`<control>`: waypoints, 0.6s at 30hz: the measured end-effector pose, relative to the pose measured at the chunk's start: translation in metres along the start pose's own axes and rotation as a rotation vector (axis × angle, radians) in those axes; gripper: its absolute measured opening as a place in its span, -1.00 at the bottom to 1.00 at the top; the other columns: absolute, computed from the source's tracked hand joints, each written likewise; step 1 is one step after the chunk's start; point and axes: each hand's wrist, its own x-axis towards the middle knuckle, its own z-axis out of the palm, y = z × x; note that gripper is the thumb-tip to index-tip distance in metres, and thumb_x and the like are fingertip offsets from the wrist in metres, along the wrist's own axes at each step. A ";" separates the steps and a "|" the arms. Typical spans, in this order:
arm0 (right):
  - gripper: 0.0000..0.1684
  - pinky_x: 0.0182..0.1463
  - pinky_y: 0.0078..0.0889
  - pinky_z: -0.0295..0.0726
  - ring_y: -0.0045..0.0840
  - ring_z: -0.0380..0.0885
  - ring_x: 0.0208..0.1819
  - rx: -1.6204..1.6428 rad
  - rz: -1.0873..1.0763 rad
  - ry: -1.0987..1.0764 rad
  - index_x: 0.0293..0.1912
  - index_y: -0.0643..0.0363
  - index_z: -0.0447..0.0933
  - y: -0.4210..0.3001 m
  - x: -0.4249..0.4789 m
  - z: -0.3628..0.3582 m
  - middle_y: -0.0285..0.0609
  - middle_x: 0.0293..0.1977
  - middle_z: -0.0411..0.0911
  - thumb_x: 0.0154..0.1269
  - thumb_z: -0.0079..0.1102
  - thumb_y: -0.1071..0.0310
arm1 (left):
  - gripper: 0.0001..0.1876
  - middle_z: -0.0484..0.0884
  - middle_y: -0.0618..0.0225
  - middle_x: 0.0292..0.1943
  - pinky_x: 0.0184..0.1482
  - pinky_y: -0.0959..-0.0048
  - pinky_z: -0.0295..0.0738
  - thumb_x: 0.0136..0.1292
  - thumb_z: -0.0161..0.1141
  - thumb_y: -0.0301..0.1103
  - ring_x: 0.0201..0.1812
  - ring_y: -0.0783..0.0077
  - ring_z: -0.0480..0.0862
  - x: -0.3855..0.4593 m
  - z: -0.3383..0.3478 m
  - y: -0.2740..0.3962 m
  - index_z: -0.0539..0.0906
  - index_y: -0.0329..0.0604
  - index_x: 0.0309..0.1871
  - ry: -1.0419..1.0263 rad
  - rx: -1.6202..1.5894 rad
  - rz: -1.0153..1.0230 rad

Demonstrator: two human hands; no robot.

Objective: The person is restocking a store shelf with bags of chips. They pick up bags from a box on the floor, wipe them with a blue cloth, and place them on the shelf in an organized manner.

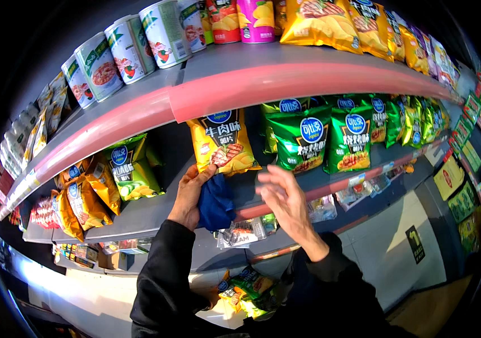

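My left hand (189,196) grips a bunched blue cloth (216,205), which hangs below the fingers. Its thumb lies against the lower left corner of a yellow bag of Copico potato chips (223,143), pictured with grilled meat. That bag stands upright on the middle shelf (240,186), its top hidden by the shelf above. Just right of and below the bag, my right hand (284,198) is empty, fingers apart and slightly blurred. Green chip bags (303,139) stand in rows to the right. A light green chip bag (134,169) and several orange ones (84,203) lean at the left.
The red-edged upper shelf (299,84) juts out over the bags. It carries tins (130,50), chip canisters (257,21) and yellow chip bags (322,23). Small packaged goods (244,232) sit on a lower shelf. More chip bags (249,291) are down near the floor before me.
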 end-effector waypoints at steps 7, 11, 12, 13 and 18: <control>-0.50 -0.02 -0.40 0.72 -0.46 0.72 -0.13 0.090 0.028 -0.127 0.35 0.29 0.34 0.048 -0.040 -0.026 0.01 -0.02 0.65 0.50 0.19 0.49 | -0.63 0.75 0.34 -0.12 -0.20 0.45 0.68 0.25 0.52 -0.33 -0.20 0.51 0.73 0.063 0.002 -0.012 0.65 -0.19 0.05 0.036 0.049 0.041; -0.54 -0.04 -0.36 0.73 -0.44 0.72 -0.14 0.267 0.100 -0.172 0.31 0.29 0.39 0.071 -0.049 -0.027 0.00 -0.06 0.67 0.49 0.20 0.50 | -0.60 0.74 0.33 -0.17 -0.21 0.43 0.68 0.24 0.54 -0.31 -0.24 0.47 0.71 0.092 -0.006 -0.018 0.61 -0.20 0.05 0.084 0.044 0.057; -0.54 -0.04 -0.34 0.73 -0.43 0.72 -0.12 0.300 0.108 -0.174 0.31 0.28 0.40 0.078 -0.051 -0.027 0.00 -0.06 0.67 0.50 0.21 0.47 | -0.60 0.74 0.30 -0.15 -0.21 0.44 0.70 0.26 0.52 -0.34 -0.22 0.45 0.73 0.097 -0.006 -0.020 0.59 -0.23 0.07 0.066 -0.001 0.036; -0.54 -0.04 -0.33 0.73 -0.42 0.73 -0.10 0.332 0.116 -0.176 0.31 0.28 0.41 0.083 -0.053 -0.029 -0.01 -0.06 0.68 0.51 0.22 0.44 | -0.61 0.74 0.29 -0.14 -0.20 0.44 0.70 0.27 0.50 -0.35 -0.21 0.44 0.74 0.101 -0.007 -0.020 0.59 -0.23 0.07 0.059 0.006 0.028; -0.54 -0.04 -0.33 0.72 -0.41 0.71 -0.15 0.350 0.115 -0.219 0.29 0.29 0.43 0.092 -0.057 -0.038 0.02 -0.08 0.67 0.45 0.21 0.55 | -0.65 0.73 0.20 -0.05 -0.16 0.47 0.73 0.34 0.42 -0.42 -0.17 0.41 0.77 0.111 0.004 -0.023 0.57 -0.30 0.11 0.084 0.021 -0.011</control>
